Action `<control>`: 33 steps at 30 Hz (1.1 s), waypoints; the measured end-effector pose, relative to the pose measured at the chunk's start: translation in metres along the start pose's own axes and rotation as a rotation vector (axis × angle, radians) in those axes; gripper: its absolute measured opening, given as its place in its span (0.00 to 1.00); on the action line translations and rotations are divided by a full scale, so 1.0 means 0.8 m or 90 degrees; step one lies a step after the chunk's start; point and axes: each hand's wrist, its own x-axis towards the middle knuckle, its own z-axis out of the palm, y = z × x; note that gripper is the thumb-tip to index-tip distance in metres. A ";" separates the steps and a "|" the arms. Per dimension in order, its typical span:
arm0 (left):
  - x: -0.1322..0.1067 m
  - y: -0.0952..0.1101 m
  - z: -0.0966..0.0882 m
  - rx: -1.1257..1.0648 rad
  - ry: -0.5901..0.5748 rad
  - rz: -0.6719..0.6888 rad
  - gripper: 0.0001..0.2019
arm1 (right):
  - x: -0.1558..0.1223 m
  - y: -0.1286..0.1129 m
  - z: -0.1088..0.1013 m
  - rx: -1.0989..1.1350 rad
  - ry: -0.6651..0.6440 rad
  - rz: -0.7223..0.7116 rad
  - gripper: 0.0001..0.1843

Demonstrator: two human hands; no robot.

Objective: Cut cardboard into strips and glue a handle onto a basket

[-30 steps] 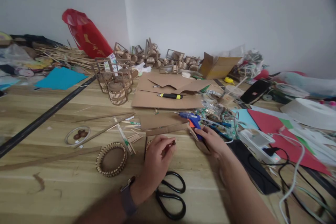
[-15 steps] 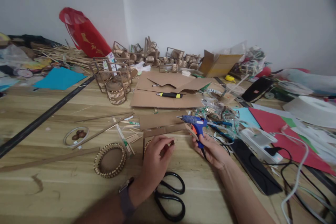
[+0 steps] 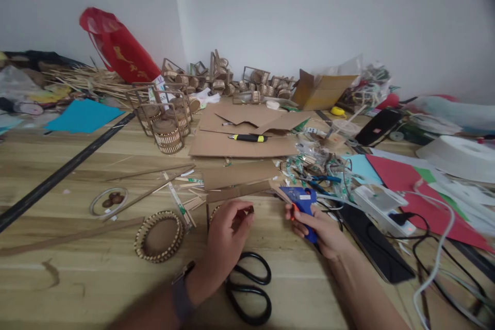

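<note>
My right hand is closed around the handle of a blue hot glue gun with an orange trigger. Its front end points left, beside a thin tan strip that seems to lie against it. My left hand, wearing a watch, is pinching a small dark brown piece whose full shape is hidden. Partly behind that hand is a slatted piece. Black-handled scissors lie just below my left hand, blades hidden by it. To the left sits a round slatted basket.
Cardboard sheets carry a utility knife. Framed baskets stand at left, with more along the wall. At right lie a phone, a power strip and loose cables. Brown beads rest inside a ring.
My right hand has brought the glue gun down and to the right, away from the cardboard. My left hand keeps its pinch and has barely moved; the view has shifted slightly.
</note>
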 end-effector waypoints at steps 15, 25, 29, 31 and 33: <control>0.000 0.011 -0.004 -0.002 -0.009 -0.017 0.06 | -0.014 0.022 0.019 0.071 -0.089 0.067 0.26; -0.004 0.004 -0.002 -0.003 -0.010 -0.012 0.06 | -0.016 0.023 0.028 0.084 -0.050 0.054 0.26; -0.004 0.002 -0.002 -0.005 -0.017 -0.012 0.07 | -0.017 0.024 0.031 0.084 -0.051 0.060 0.26; -0.004 0.001 -0.002 -0.004 -0.013 -0.009 0.07 | -0.017 0.025 0.033 0.084 -0.052 0.060 0.26; -0.004 0.001 -0.002 -0.001 -0.010 -0.007 0.07 | -0.017 0.025 0.033 0.083 -0.051 0.058 0.27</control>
